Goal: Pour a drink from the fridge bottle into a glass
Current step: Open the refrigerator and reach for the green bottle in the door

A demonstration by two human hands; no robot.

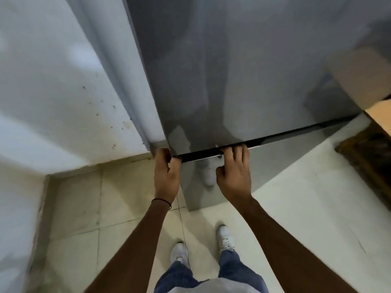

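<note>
Fridge door (243,70) — left hand (166,176), right hand (233,174) underneath

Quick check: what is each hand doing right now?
Left hand: fingers curled round the lower corner of the fridge door.
Right hand: fingers hooked under the same door's lower edge.

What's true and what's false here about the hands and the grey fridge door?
1. The left hand and right hand both grip the bottom edge of the glossy grey fridge door. True.
2. The door stands wide open. False: no interior shows.
3. The right hand holds a bottle. False: it hooks the door edge.
4. A thin dark band circles the left wrist. True.
</note>
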